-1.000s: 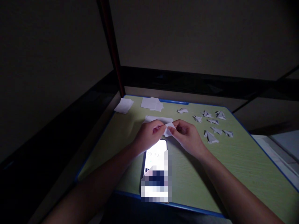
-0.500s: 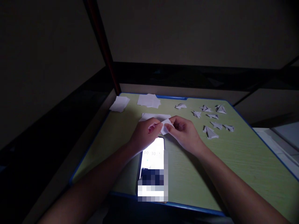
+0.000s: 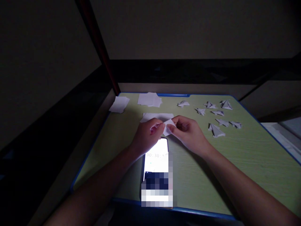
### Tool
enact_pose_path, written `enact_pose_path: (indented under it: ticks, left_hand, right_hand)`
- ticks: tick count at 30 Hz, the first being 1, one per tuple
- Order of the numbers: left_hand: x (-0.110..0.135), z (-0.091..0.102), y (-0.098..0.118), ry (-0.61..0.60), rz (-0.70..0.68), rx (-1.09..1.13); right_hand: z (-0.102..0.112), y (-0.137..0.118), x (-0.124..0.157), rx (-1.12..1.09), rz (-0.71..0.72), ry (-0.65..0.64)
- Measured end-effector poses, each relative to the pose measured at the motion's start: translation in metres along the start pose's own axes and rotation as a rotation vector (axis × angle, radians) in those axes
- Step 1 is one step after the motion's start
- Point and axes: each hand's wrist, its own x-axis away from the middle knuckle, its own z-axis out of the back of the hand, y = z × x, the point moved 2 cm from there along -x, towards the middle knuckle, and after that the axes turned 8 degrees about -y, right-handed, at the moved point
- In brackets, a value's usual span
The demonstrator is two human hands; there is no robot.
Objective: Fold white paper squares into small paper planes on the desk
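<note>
A small folded piece of white paper (image 3: 168, 128) is pinched between both hands above the middle of the table. My left hand (image 3: 149, 133) grips its left edge, thumb and fingers pressed together. On the other side my right hand (image 3: 188, 131) holds the right part, its thumb lying across the paper's face. A larger white sheet (image 3: 155, 116) lies flat just behind the hands, partly hidden by them. Below the left hand, a lit phone (image 3: 156, 163) with a timer on its screen rests on the table; its lower part is blurred out.
Several folded paper figures (image 3: 215, 130) are scattered over the right rear of the green table (image 3: 188, 182). Two stacks of white paper stand at the back left: one near the corner (image 3: 119, 104), another beside it (image 3: 148, 99). Dark walls border the table's left and rear.
The view has shifted slightly, so the table things sit a little differently in the picture. Both hands keep their pinch on the folded paper, with hardly any visible movement.
</note>
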Motion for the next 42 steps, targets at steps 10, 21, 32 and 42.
enact_pose_path:
  ticks: [10, 21, 32, 42]
  left_hand:
    - [0.000, 0.001, 0.004, 0.007, -0.041, -0.045]
    - [-0.004, 0.003, -0.009, 0.027, -0.131, -0.277]
    - [-0.008, 0.006, 0.002, -0.006, -0.242, -0.527]
    - [-0.008, 0.007, 0.007, 0.003, -0.308, -0.618]
  right_hand:
    - [-0.004, 0.000, 0.001, -0.025, -0.002, 0.000]
    - [-0.006, 0.008, 0.000, -0.055, -0.012, 0.024]
    - [0.001, 0.015, 0.000, -0.015, 0.002, 0.034]
    - [0.004, 0.015, 0.000, 0.007, 0.012, 0.040]
